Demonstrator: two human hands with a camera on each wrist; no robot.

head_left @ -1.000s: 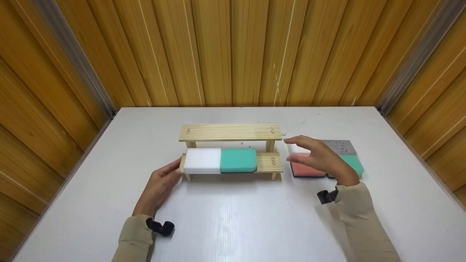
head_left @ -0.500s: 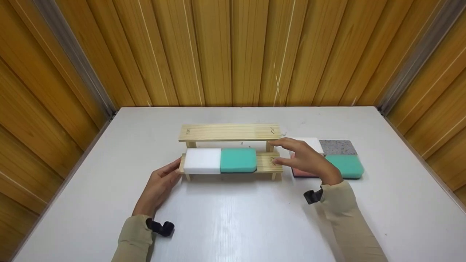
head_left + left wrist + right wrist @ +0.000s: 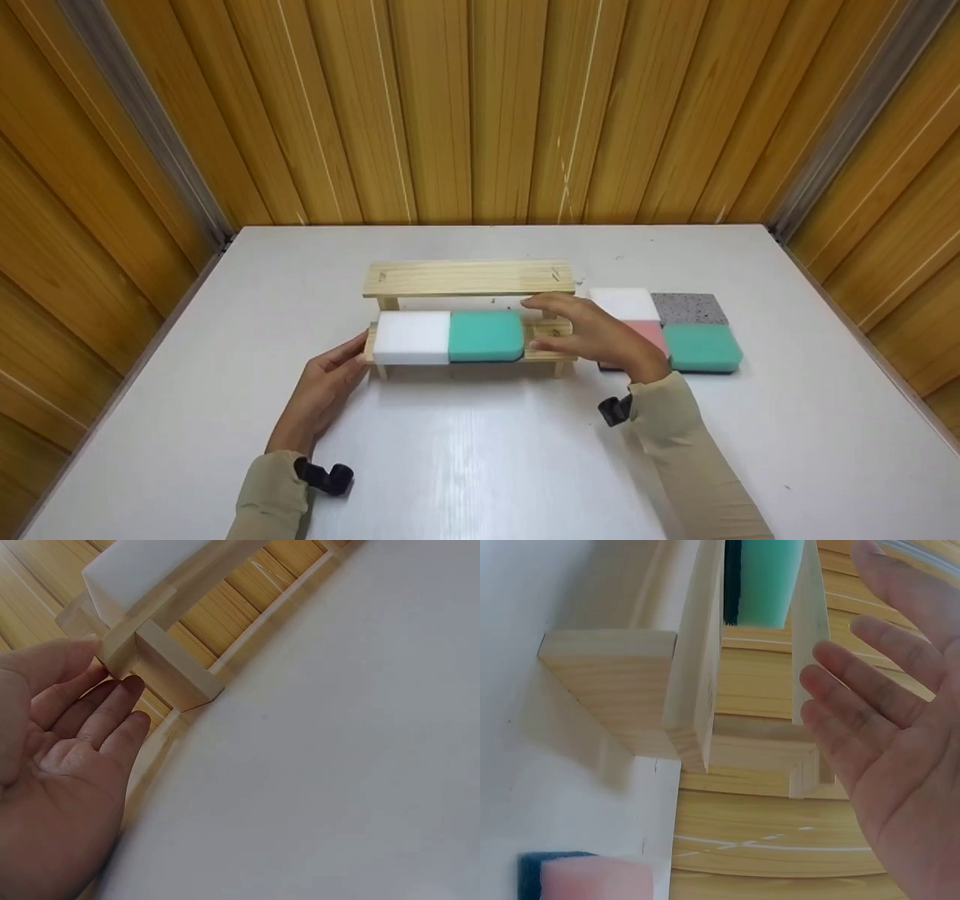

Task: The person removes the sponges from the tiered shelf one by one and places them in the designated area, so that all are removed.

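Left hand (image 3: 321,388) pinching the pale wooden two-tier rack (image 3: 466,278), lower left edge, by the white rectangular sponge (image 3: 412,337)! Right hand (image 3: 596,339), fingers parted, hovers at the right edge beside a rounded green sponge (image 3: 486,335).

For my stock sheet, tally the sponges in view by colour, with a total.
White sponges: 2
Green sponges: 2
Grey speckled sponge: 1
Pink sponge: 1
Total: 6
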